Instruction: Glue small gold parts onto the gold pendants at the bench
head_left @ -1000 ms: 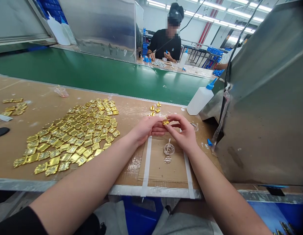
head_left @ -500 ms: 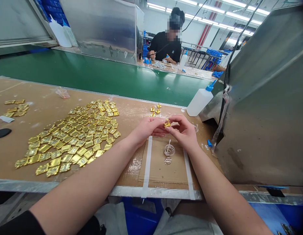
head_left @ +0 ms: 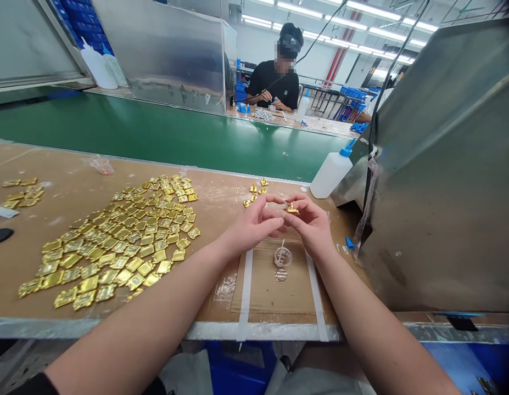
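My right hand [head_left: 309, 220] pinches a small shiny gold piece [head_left: 292, 209] between thumb and fingertips, above the far end of a cardboard mat [head_left: 258, 285]. Close beside it is my left hand [head_left: 256, 222], its thumb and forefinger apart and its fingertips at the piece's left side. Just beyond my hands lie several small gold pieces [head_left: 253, 188] of similar look. Nearer to me on the mat stands a small clear cup [head_left: 283, 257] with a white stick [head_left: 282, 246] in it. A clear round disc [head_left: 281, 275] lies in front of the cup.
Many flat gold plates [head_left: 126, 241] cover the table's left side. A white bottle with blue nozzle [head_left: 330, 174] stands right, near a metal panel [head_left: 439, 192]. A loose blue cap [head_left: 350, 243] lies below. Beyond the green belt [head_left: 175, 134] sits another person [head_left: 270, 82].
The gold piece has turned and shifted slightly right in my right hand. My left thumb and fingers have spread apart from it. The camera view has shifted a little.
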`<state>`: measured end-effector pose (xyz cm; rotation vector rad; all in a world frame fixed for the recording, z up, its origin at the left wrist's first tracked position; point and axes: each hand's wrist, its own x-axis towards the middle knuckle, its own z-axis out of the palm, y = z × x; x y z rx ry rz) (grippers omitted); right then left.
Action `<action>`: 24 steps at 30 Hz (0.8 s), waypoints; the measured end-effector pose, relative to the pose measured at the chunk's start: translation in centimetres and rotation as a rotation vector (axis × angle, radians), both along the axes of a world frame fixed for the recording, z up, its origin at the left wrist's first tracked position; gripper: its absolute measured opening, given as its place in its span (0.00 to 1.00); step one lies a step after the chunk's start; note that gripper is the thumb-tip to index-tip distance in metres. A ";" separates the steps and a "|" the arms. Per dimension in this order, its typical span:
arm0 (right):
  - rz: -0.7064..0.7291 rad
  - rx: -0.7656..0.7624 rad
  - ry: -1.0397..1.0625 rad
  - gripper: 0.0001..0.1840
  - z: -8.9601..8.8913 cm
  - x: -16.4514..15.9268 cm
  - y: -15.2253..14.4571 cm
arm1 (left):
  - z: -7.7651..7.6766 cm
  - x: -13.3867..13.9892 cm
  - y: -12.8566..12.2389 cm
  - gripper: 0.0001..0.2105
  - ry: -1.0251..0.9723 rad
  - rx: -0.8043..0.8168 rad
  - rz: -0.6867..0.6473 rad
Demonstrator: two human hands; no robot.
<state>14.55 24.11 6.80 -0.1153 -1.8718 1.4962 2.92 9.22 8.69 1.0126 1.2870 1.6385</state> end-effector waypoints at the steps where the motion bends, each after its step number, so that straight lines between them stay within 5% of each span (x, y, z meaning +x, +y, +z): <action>1: -0.013 0.004 0.015 0.13 0.0 0.0 0.0 | -0.1 0.1 -0.1 0.19 0.037 0.022 0.018; 8: -0.180 0.233 0.127 0.06 0.3 0.5 -0.3 | -0.7 0.4 -0.2 0.19 0.213 0.143 0.154; 13: -0.311 0.435 0.169 0.04 0.7 1.2 -1.1 | -1.1 0.7 0.4 0.17 0.105 0.108 0.075; 24: -0.273 0.566 0.237 0.08 1.1 1.3 -2.0 | -1.5 0.9 0.3 0.18 -0.086 0.036 -0.042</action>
